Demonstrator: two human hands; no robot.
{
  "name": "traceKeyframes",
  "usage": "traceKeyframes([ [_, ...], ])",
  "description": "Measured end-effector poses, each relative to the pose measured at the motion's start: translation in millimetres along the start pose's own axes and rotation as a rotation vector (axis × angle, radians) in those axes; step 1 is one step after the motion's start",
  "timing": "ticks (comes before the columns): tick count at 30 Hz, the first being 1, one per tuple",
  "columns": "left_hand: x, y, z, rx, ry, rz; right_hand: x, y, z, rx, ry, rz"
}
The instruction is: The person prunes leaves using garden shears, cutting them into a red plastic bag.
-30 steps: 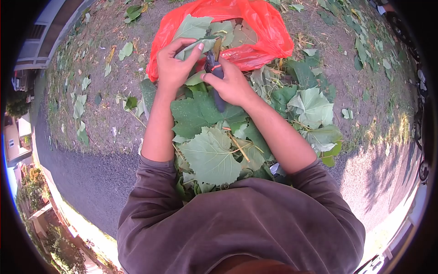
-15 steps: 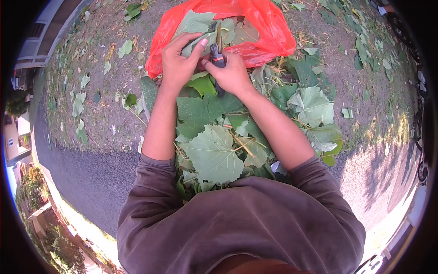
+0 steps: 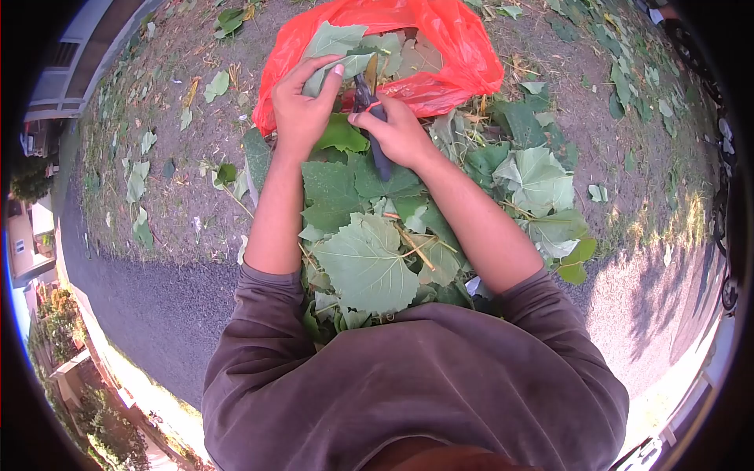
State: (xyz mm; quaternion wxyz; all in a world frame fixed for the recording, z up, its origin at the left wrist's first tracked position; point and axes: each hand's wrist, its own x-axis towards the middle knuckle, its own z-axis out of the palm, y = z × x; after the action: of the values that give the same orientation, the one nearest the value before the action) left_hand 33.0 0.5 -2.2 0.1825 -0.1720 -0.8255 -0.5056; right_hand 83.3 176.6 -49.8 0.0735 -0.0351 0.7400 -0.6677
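Observation:
My left hand (image 3: 302, 106) pinches a green leaf (image 3: 343, 66) between thumb and fingers, over the near rim of a red plastic bag (image 3: 463, 47). My right hand (image 3: 400, 133) is wrapped around dark-handled pruning shears (image 3: 379, 153) with a red band. The blades point away from me and stand apart, just right of the held leaf. Inside the bag lie more leaves, some pale green and some brownish. Below my hands a heap of large lobed leaves (image 3: 365, 263) spreads towards my body, with several cut stalks among them.
Bare soil with thin grass (image 3: 188, 212) carries scattered leaves on both sides. A grey paved strip (image 3: 173, 314) runs across nearer to me. Buildings and plants show at the left edge, and dark wheels (image 3: 729, 294) at the right edge.
The shears have tilted and drawn back slightly from the leaf, with their blades spread apart. My left hand has shifted a little to the left, still holding the leaf.

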Motion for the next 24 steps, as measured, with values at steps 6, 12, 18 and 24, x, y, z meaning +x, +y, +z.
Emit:
traceKeyframes([
  [6,2.5,15.6,-1.4,0.117,-0.127,0.211,0.5,-5.0,-2.5,0.023,0.021,0.002],
  [12,2.4,11.5,-2.1,0.113,-0.128,0.084,6.1,-4.2,3.4,-0.04,0.051,0.026],
  [18,-0.3,3.3,0.7,0.128,-0.057,0.069,11.5,6.2,10.2,-0.027,0.074,0.034],
  [24,-1.9,-0.9,3.9,0.076,0.002,0.065,13.0,12.8,14.9,0.106,0.097,-0.015],
])
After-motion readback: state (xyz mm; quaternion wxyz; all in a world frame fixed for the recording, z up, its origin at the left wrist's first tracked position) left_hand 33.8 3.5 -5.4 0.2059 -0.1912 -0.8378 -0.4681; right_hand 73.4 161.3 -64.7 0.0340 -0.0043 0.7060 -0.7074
